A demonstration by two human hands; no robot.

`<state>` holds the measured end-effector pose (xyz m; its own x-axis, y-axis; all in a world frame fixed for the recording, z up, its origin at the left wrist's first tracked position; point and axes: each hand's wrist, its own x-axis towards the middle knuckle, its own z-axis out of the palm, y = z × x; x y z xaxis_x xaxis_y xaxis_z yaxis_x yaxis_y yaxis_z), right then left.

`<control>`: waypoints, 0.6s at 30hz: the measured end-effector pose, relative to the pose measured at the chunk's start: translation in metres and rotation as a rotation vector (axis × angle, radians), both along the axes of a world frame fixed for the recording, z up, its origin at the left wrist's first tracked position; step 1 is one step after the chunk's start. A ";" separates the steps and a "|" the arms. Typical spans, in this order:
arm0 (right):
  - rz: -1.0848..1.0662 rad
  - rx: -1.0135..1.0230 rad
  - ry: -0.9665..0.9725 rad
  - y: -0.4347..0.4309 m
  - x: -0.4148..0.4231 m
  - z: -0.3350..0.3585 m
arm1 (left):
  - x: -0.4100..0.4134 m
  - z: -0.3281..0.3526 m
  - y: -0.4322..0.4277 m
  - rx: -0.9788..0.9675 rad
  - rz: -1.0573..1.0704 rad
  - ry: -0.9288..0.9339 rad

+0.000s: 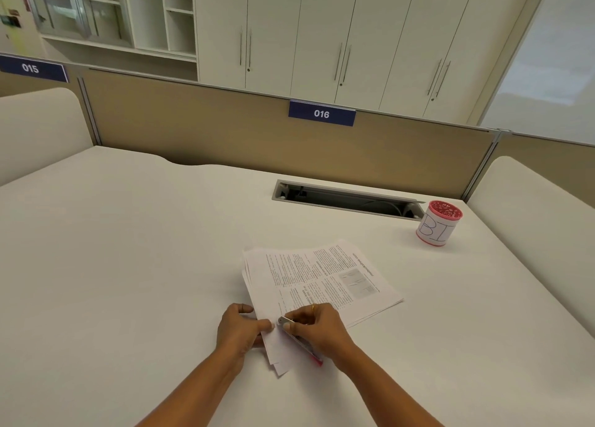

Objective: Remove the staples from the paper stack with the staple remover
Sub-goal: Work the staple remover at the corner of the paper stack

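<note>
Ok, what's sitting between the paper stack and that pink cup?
Nothing: the head view shows only bare white desk between the paper stack and the pink cup. The cable slot lies farther back.

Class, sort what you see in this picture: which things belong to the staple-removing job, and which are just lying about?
In use: paper stack, staple remover, left hand, right hand.
Lying about: pink cup, cable slot, 016 sign.

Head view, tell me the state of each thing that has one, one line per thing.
paper stack, flat on the desk, near corner fanned
staple remover, gripped, metal tip on the paper
left hand, pinches the paper stack's near corner
right hand, grips the staple remover
pink cup, upright
cable hatch, open
</note>
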<state>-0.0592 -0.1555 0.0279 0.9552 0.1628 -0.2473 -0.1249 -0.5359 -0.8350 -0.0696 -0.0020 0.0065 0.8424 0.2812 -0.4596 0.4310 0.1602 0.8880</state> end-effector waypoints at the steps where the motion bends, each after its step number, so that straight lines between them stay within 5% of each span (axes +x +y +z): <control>1: 0.012 -0.062 -0.039 0.001 0.000 0.001 | 0.000 0.000 0.000 0.001 0.002 0.001; 18: 0.175 -0.363 -0.341 0.004 -0.008 0.002 | 0.003 -0.005 -0.001 0.045 0.015 0.001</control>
